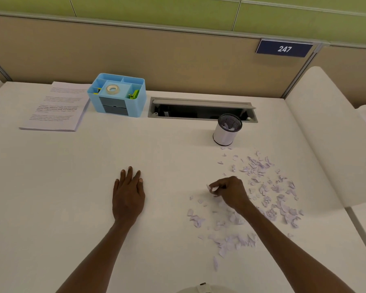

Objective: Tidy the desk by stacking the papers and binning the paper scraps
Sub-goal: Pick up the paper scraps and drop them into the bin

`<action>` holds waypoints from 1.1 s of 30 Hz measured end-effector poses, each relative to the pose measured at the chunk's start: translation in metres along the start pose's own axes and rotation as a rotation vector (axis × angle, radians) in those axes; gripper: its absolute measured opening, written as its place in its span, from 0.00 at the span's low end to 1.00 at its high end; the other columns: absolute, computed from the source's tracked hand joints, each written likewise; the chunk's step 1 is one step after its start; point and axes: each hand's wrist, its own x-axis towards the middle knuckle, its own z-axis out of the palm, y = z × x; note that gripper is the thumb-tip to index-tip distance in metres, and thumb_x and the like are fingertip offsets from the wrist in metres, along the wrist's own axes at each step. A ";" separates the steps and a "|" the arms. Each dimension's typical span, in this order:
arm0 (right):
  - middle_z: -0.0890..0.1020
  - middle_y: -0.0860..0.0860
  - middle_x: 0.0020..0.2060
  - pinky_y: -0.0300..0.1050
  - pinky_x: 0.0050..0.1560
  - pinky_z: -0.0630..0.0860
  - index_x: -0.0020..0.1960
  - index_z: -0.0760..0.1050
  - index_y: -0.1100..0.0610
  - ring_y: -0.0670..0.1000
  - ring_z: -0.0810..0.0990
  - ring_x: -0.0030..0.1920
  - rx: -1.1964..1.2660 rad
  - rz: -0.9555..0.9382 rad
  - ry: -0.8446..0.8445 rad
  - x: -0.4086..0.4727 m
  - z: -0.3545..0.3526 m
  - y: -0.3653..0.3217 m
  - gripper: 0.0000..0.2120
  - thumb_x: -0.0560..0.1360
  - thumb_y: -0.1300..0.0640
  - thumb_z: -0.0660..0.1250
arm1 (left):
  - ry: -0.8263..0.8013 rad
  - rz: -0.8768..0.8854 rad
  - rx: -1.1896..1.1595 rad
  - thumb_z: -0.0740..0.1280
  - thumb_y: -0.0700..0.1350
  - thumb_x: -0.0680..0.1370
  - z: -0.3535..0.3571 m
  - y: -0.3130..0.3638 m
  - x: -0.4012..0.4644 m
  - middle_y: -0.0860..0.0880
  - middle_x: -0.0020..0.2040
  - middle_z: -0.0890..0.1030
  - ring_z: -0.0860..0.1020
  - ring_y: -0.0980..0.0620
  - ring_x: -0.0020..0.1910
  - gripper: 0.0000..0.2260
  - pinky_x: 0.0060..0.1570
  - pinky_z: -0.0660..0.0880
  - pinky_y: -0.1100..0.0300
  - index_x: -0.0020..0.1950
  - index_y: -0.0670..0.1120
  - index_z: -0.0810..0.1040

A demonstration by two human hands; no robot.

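Several torn white paper scraps (260, 185) lie scattered over the right half of the white desk (72, 166). My right hand (230, 192) hovers among them with fingers curled, pinching a few scraps at its fingertips. My left hand (128, 193) rests flat on the desk with straight fingers and holds nothing. A small round mesh bin (227, 130) stands beyond the scraps, with some scraps inside. A neat stack of printed papers (55, 106) lies at the far left.
A light blue desk organiser (117, 96) with a tape roll stands next to the paper stack. An open grey cable tray (201, 108) is set into the desk behind the bin. A beige partition runs along the back, and a white divider (325, 127) rises on the right.
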 end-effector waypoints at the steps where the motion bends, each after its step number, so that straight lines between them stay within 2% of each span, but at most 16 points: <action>1: 0.84 0.49 0.29 0.29 0.33 0.74 0.37 0.84 0.57 0.41 0.82 0.29 0.061 0.052 0.016 0.005 -0.005 -0.004 0.17 0.67 0.76 0.65 | 0.000 0.000 0.002 0.56 0.46 0.84 0.000 0.000 0.000 0.46 0.77 0.66 0.60 0.46 0.78 0.18 0.76 0.57 0.49 0.72 0.46 0.74; 4: 0.84 0.46 0.28 0.27 0.32 0.73 0.37 0.84 0.55 0.40 0.81 0.29 0.112 0.063 0.071 0.024 -0.024 -0.021 0.15 0.66 0.74 0.69 | -0.003 -0.004 0.005 0.56 0.46 0.84 0.000 0.000 0.000 0.46 0.77 0.66 0.60 0.46 0.78 0.18 0.76 0.57 0.49 0.72 0.46 0.73; 8: 0.82 0.44 0.25 0.28 0.28 0.72 0.44 0.84 0.61 0.43 0.80 0.27 0.152 0.025 0.208 0.061 -0.054 -0.050 0.09 0.67 0.71 0.73 | -0.001 -0.011 -0.005 0.56 0.46 0.84 0.000 0.000 0.001 0.47 0.77 0.66 0.60 0.46 0.78 0.18 0.76 0.56 0.49 0.72 0.47 0.73; 11: 0.84 0.47 0.30 0.33 0.38 0.78 0.46 0.85 0.59 0.45 0.82 0.30 0.113 -0.034 0.335 0.094 -0.080 -0.070 0.09 0.67 0.67 0.75 | 0.003 -0.012 -0.011 0.56 0.46 0.84 -0.001 0.001 0.000 0.47 0.77 0.66 0.60 0.47 0.78 0.17 0.76 0.56 0.49 0.72 0.47 0.74; 13: 0.84 0.52 0.33 0.36 0.42 0.79 0.46 0.85 0.58 0.45 0.82 0.32 -0.002 -0.108 0.398 0.114 -0.093 -0.080 0.08 0.67 0.65 0.75 | 0.005 -0.011 -0.013 0.57 0.46 0.84 -0.001 0.002 -0.001 0.47 0.77 0.66 0.60 0.47 0.78 0.17 0.76 0.57 0.49 0.72 0.47 0.74; 16: 0.86 0.58 0.41 0.39 0.44 0.74 0.47 0.85 0.61 0.53 0.82 0.41 -0.336 -0.259 0.458 0.138 -0.103 -0.091 0.08 0.70 0.66 0.69 | 0.010 -0.017 -0.021 0.57 0.46 0.84 -0.002 0.003 0.000 0.47 0.77 0.66 0.60 0.47 0.78 0.17 0.76 0.57 0.49 0.71 0.47 0.74; 19: 0.84 0.61 0.45 0.45 0.43 0.75 0.49 0.84 0.63 0.59 0.81 0.45 -0.531 -0.280 0.426 0.154 -0.103 -0.096 0.13 0.72 0.70 0.62 | 0.008 -0.020 -0.024 0.57 0.46 0.84 -0.003 0.004 -0.001 0.47 0.77 0.66 0.60 0.47 0.78 0.17 0.77 0.56 0.49 0.71 0.47 0.74; 21: 0.83 0.62 0.50 0.46 0.48 0.76 0.54 0.82 0.64 0.60 0.81 0.49 -0.708 -0.259 0.303 0.162 -0.099 -0.099 0.12 0.73 0.69 0.65 | 0.006 -0.020 -0.023 0.57 0.45 0.84 -0.004 0.004 -0.001 0.47 0.77 0.66 0.60 0.47 0.78 0.17 0.77 0.57 0.49 0.72 0.47 0.74; 24: 0.82 0.60 0.55 0.46 0.58 0.74 0.60 0.78 0.63 0.59 0.80 0.55 -0.946 -0.234 0.122 0.165 -0.095 -0.108 0.15 0.75 0.59 0.70 | -0.002 -0.022 -0.017 0.56 0.46 0.84 -0.004 0.005 0.000 0.47 0.77 0.66 0.59 0.48 0.78 0.18 0.77 0.56 0.49 0.72 0.47 0.74; 26: 0.82 0.60 0.54 0.46 0.59 0.74 0.59 0.79 0.63 0.59 0.80 0.54 -0.959 -0.250 0.118 0.166 -0.095 -0.110 0.14 0.75 0.60 0.69 | 0.003 -0.024 -0.021 0.56 0.46 0.84 -0.004 0.004 -0.001 0.47 0.77 0.66 0.59 0.48 0.78 0.18 0.77 0.55 0.50 0.72 0.47 0.74; 29: 0.83 0.63 0.48 0.49 0.54 0.76 0.52 0.81 0.66 0.61 0.81 0.49 -0.842 -0.314 0.226 0.167 -0.096 -0.105 0.09 0.74 0.68 0.65 | 0.011 -0.023 -0.028 0.57 0.46 0.84 -0.003 0.004 -0.001 0.47 0.77 0.66 0.60 0.48 0.78 0.17 0.77 0.56 0.50 0.72 0.47 0.74; 31: 0.84 0.62 0.47 0.49 0.51 0.77 0.49 0.82 0.67 0.61 0.81 0.47 -0.763 -0.371 0.300 0.169 -0.097 -0.100 0.10 0.74 0.70 0.62 | 0.017 -0.020 -0.033 0.57 0.46 0.84 -0.003 0.005 -0.001 0.47 0.77 0.66 0.60 0.48 0.78 0.17 0.77 0.56 0.50 0.71 0.47 0.75; 33: 0.84 0.62 0.47 0.47 0.50 0.76 0.48 0.83 0.66 0.61 0.81 0.47 -0.723 -0.393 0.304 0.171 -0.098 -0.097 0.12 0.74 0.71 0.61 | 0.019 -0.019 -0.033 0.57 0.46 0.84 -0.003 0.004 -0.001 0.47 0.77 0.66 0.60 0.48 0.78 0.17 0.77 0.57 0.50 0.71 0.47 0.75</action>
